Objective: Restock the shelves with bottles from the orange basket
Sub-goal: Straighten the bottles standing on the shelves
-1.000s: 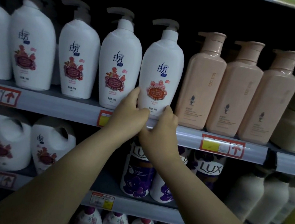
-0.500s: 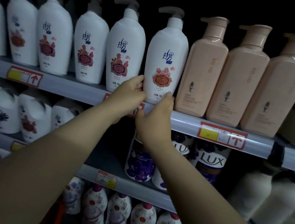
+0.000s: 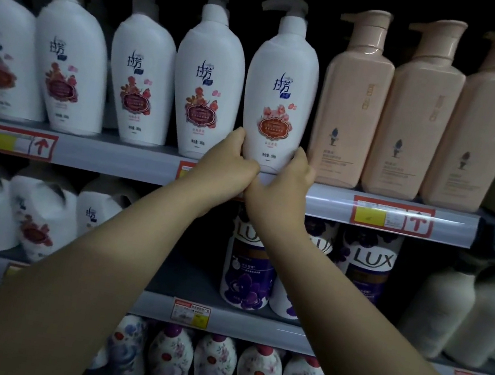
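1. Both bare forearms reach forward and up from the lower corners, converging at the wrists.
2. The left hand (image 3: 226, 167) clasps the lower left side of a white pump bottle (image 3: 279, 94), thumb raised.
3. The right hand (image 3: 286, 184) clasps its lower right side, touching the left hand.

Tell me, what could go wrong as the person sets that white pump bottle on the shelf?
The left hand and right hand hold the white pump bottle only near its base, at the shelf lip; being tall, it may tip forward on release. It stands close between a neighbouring white bottle and a pink bottle, so a sideways nudge might topple either.
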